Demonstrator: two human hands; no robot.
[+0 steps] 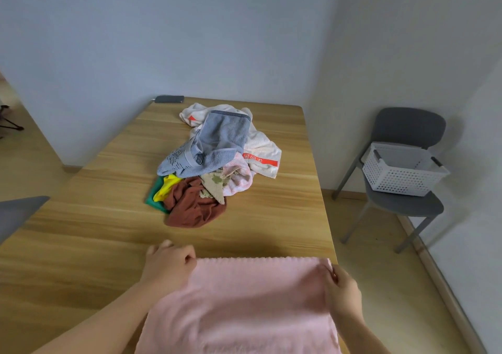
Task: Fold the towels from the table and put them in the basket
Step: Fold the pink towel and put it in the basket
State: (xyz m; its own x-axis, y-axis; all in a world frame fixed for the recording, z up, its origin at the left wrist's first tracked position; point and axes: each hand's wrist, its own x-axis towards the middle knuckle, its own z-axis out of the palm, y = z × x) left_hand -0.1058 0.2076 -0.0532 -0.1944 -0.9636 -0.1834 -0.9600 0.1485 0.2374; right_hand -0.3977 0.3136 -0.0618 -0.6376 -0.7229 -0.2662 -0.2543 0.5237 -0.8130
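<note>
A pink towel is stretched between my hands over the near edge of the wooden table. My left hand pinches its far left corner and my right hand pinches its far right corner. A heap of towels lies in the middle of the table: blue-grey on top, white with red print, light pink, brown, yellow and green. The white perforated basket stands on the grey chair to the right of the table, and nothing shows inside it.
A dark flat object lies at the table's far left corner. A grey object juts in at the left edge. Walls stand close behind the table and the chair. Bare wooden floor runs between table and chair.
</note>
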